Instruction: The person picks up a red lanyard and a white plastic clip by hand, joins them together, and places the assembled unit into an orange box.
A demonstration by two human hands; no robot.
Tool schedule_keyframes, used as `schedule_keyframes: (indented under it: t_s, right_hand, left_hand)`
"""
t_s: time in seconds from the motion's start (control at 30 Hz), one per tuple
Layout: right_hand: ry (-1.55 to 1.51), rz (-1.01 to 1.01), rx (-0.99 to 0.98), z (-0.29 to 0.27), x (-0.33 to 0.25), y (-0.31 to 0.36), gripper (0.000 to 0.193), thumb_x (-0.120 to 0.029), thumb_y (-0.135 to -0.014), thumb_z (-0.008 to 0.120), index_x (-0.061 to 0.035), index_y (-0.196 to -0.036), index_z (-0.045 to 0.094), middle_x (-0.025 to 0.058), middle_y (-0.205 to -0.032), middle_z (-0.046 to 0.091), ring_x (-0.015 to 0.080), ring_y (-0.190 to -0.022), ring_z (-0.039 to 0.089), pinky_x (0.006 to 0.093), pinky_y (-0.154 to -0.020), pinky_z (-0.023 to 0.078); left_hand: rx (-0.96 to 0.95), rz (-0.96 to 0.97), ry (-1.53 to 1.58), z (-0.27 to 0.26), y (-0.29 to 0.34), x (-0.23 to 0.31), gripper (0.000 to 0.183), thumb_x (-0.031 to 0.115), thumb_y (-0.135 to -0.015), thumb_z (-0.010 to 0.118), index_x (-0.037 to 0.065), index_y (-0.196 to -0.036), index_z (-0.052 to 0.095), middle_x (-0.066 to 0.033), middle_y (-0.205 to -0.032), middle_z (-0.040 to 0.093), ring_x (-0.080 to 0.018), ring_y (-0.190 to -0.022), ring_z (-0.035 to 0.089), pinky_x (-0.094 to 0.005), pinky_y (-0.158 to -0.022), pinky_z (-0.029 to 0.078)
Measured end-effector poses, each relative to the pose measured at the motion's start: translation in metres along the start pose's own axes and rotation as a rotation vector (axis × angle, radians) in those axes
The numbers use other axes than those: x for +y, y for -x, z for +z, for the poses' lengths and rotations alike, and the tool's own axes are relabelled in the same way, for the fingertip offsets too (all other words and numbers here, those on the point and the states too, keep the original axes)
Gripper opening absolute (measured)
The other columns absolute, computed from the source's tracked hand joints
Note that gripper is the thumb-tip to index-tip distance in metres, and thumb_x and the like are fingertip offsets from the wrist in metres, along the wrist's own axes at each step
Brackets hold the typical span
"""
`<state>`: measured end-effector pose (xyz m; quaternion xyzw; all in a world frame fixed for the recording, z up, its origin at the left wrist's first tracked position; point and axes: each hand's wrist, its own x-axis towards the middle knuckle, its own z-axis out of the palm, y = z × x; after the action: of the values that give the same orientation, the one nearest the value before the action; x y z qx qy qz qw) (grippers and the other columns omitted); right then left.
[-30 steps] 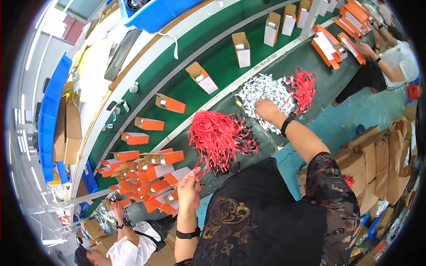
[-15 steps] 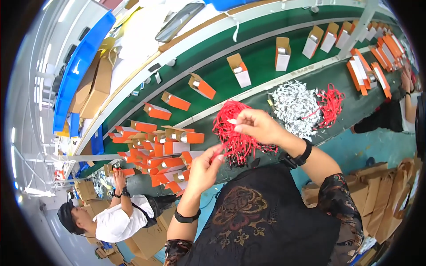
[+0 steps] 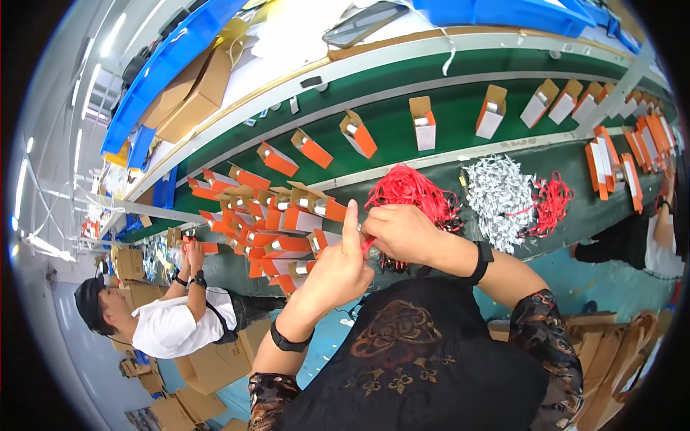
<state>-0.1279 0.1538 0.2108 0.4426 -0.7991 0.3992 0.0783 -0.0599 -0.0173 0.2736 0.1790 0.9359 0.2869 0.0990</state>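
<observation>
Both hands meet in front of a heaped pile of red cords with dark ends. My left hand is closed around a red cord, its index finger stretched upward. Right beside it, my right hand pinches at the same cord; a small white bit shows at its fingertips, mostly hidden by the fingers. To the right of the red pile lies a heap of small white tags or ties. A smaller bundle of red cords lies against the white heap's right side.
Orange-and-white open boxes crowd the left of the bench. More boxes stand spaced along the green belt. Another stack of boxes sits at right. A co-worker in white works at left; another person's arm shows at right.
My hands have come together; the right moved down from over the red pile to the left hand. My left index finger now points up. The view has shifted slightly.
</observation>
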Motion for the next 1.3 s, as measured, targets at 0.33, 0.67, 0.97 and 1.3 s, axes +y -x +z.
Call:
schedule_keyframes:
  t_s: [0.33,0.67,0.97,1.3]
  right_hand:
    - [-1.014,0.443,-0.26,-0.025,-0.024,0.007,0.008,-0.01,-0.092,0.065,-0.0034,-0.093,0.059,0.0005,-0.077,0.062,0.0071,-0.066,0.06,0.0253,-0.057,0.048]
    - [-0.077,-0.08,0.346,-0.02,-0.024,-0.016,0.015,0.001,-0.078,0.072,-0.0016,-0.084,0.059,0.01,-0.077,0.065,0.0235,-0.067,0.065,0.0344,-0.06,0.052]
    - [-0.365,0.165,-0.587,-0.009,-0.025,-0.042,0.009,-0.01,-0.088,0.062,-0.0015,-0.089,0.064,0.0133,-0.08,0.064,0.0263,-0.074,0.064,0.0391,-0.065,0.05]
    - [0.0,-0.32,0.107,0.132,-0.075,-0.121,0.025,0.001,-0.074,0.068,-0.0015,-0.098,0.065,0.0116,-0.093,0.065,0.0308,-0.081,0.063,0.0351,-0.068,0.052]
  left_hand:
    - [0.19,-0.115,0.963,0.011,0.005,-0.052,0.054,-0.006,-0.088,0.053,0.002,-0.139,0.039,-0.0037,-0.1,0.059,-0.0054,-0.086,0.057,-0.0218,-0.069,0.047]
    - [0.189,-0.005,1.287,0.083,-0.001,0.008,0.033,0.037,-0.104,0.043,0.007,-0.112,0.053,0.0007,-0.089,0.054,-0.009,-0.079,0.053,-0.0296,-0.07,0.044]
    - [0.492,-0.183,0.126,0.016,0.05,-0.033,0.019,0.023,-0.098,0.055,0.004,-0.099,0.06,-0.0126,-0.085,0.066,-0.0301,-0.078,0.066,-0.0391,-0.066,0.052]
    - [0.838,-0.322,2.066,0.008,0.071,-0.123,0.02,0.014,-0.101,0.05,0.005,-0.113,0.063,-0.0015,-0.096,0.064,-0.0103,-0.084,0.059,-0.025,-0.072,0.047]
